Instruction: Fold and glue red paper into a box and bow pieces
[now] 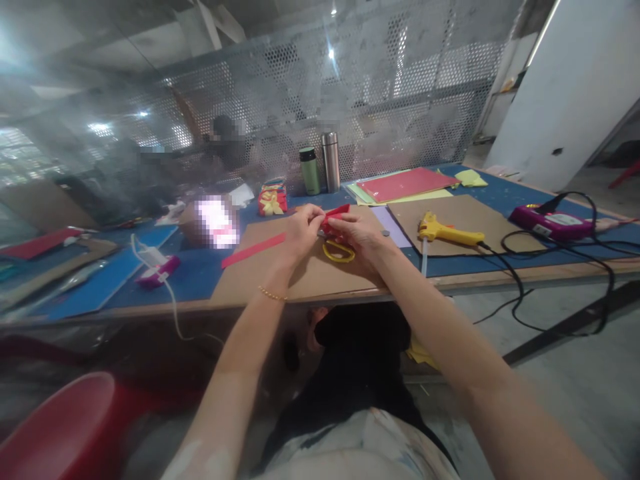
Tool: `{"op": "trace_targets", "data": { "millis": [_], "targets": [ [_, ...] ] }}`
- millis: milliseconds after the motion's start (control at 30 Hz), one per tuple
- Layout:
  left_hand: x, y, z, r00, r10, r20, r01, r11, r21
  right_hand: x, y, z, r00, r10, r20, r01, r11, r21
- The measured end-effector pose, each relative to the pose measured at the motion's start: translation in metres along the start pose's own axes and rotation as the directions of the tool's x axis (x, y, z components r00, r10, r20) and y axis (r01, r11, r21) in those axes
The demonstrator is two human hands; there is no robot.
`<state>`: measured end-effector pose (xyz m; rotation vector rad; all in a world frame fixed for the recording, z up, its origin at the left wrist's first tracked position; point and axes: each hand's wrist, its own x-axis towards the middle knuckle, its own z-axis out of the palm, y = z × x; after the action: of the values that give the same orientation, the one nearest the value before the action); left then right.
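Note:
Both my hands meet over a brown cardboard sheet (pixel 250 280) on the blue table. Between my fingertips is a small folded piece of red paper (pixel 338 213). My left hand (pixel 304 227) pinches its left side, and my right hand (pixel 361 233) grips it from the right. Just below my fingers lies a pair of scissors with yellow handles (pixel 339 252), its blades mostly hidden. A long red strip (pixel 254 249) rests on the cardboard left of my left hand. To the right, a yellow glue gun (pixel 450 232) lies on another cardboard sheet (pixel 480 212).
Behind my hands stand a green tumbler (pixel 309 172) and a steel flask (pixel 331 163). Red sheets (pixel 407 185) lie at the back right. A purple power strip (pixel 553 222) with black cables sits far right; another purple socket (pixel 157 272) is left. A red stool (pixel 65 427) stands below left.

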<state>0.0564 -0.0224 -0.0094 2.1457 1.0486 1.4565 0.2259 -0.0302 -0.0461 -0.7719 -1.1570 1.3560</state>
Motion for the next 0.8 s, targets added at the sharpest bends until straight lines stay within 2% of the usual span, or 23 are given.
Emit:
{"op": "trace_targets", "data": {
  "millis": [133,267,333,500,800],
  "targets": [
    [0.0,-0.003,-0.001,1.0,-0.02,-0.024,0.017,0.992,-0.122,-0.003,-0.004,0.002,1.0,-0.009,0.015,0.008,0.999,0.045],
    [0.0,-0.007,-0.003,0.992,-0.082,0.096,0.109,0.939,-0.325,-0.005,-0.01,0.005,1.0,-0.02,0.009,0.019,0.997,0.069],
    [0.0,-0.007,-0.004,0.989,-0.096,0.108,0.127,0.937,-0.325,-0.007,-0.012,0.006,0.999,-0.025,0.021,0.023,0.997,0.08],
    [0.0,-0.008,-0.007,0.992,-0.119,0.036,0.125,0.94,-0.319,-0.01,-0.015,0.006,0.995,-0.075,0.069,0.068,0.993,0.098],
    [0.0,-0.003,-0.009,0.987,-0.161,-0.007,0.144,0.898,-0.415,-0.011,-0.014,0.008,0.988,-0.156,0.015,0.154,0.986,0.057]
  ]
}}
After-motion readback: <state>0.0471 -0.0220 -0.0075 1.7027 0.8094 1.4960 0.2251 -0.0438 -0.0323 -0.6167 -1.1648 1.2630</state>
